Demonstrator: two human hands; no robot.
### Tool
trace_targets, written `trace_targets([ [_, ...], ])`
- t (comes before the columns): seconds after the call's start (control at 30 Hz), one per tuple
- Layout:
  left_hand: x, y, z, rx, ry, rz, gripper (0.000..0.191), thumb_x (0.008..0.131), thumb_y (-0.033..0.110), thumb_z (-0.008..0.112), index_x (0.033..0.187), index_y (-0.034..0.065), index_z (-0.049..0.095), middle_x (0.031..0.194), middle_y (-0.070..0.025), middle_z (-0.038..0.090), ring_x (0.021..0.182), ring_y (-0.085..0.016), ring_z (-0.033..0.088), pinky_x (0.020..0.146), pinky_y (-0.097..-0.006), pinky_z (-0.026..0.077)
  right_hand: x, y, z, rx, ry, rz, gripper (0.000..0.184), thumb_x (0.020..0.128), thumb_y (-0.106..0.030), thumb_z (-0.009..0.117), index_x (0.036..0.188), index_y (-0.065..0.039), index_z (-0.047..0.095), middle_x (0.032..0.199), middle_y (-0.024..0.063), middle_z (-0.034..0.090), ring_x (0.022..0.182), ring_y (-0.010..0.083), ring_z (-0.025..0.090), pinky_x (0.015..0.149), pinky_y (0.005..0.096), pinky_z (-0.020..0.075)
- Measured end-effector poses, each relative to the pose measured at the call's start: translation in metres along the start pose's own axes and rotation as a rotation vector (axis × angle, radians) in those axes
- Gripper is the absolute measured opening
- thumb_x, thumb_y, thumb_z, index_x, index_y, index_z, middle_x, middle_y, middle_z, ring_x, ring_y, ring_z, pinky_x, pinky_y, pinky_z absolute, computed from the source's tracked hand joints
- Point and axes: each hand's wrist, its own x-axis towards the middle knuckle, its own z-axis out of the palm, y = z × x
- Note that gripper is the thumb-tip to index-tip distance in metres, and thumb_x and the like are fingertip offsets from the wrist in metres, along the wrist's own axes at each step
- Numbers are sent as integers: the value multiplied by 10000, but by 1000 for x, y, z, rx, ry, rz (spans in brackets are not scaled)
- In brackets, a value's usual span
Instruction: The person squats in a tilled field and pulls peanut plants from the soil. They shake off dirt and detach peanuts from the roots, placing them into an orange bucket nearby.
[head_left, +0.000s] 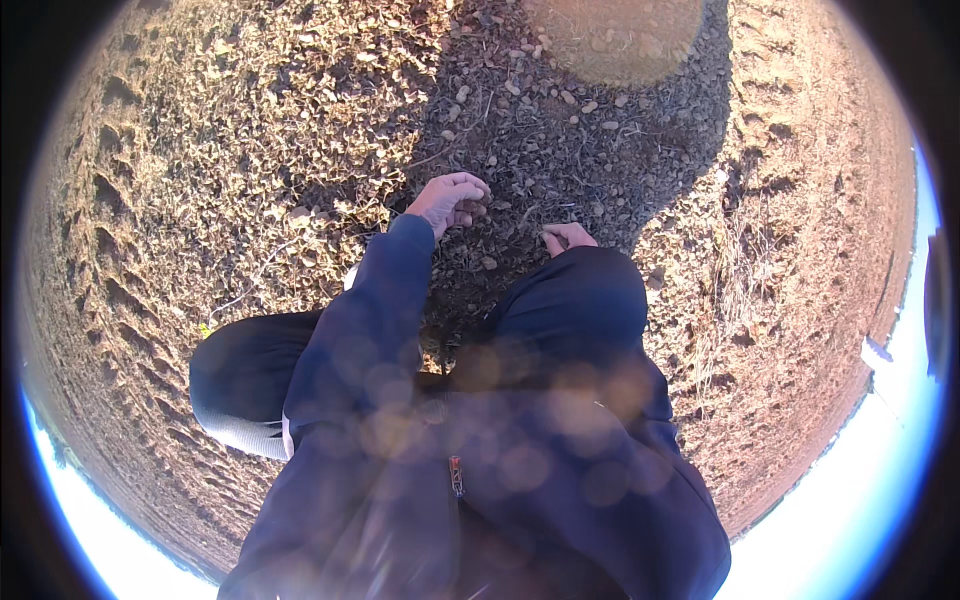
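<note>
My left hand (450, 201) hovers over the shaded ground in front of me, its fingers curled inward. Whether anything lies inside the curl is hidden from this angle. Beyond my right knee (592, 277), my right hand (571, 236) shows only in part, thumb and fingertips close together; I cannot tell if it holds something. Unshelled peanuts (589, 107) lie scattered on the dark soil past both hands. One more peanut pod (462, 94) rests beyond my left hand, among bits of dry stalk.
Dry leaf litter (322, 127) covers the sunlit ground on the left. Some dry straw (724, 300) lies to the right. Ridged brown soil (127, 292) stretches to the horizon. My left knee (240, 360) is bent out to the side. A pale object (876, 352) stands far off at right.
</note>
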Motion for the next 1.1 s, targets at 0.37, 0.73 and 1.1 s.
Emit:
trace_targets([
  [0.37,13,-22,7,349,147,-20,270,954,307,764,1014,47,724,825,18,664,617,-78,631,448,-215,411,37,32,-38,-339,406,143,266,880,-311,771,1065,-126,725,1009,97,670,945,317,680,808,454,547],
  [0.73,15,-18,-2,326,174,22,182,963,166,737,1108,61,704,865,29,664,765,-86,675,645,-234,576,7,46,-91,-73,489,305,244,871,-230,764,1058,-73,768,790,61,699,731,202,664,728,348,538],
  [1.1,18,-18,4,259,152,15,173,962,119,715,1103,24,688,855,9,653,761,-117,694,678,-270,607,50,33,-80,-245,547,47,226,871,-227,772,1078,-140,749,852,80,649,808,268,657,750,400,539],
])
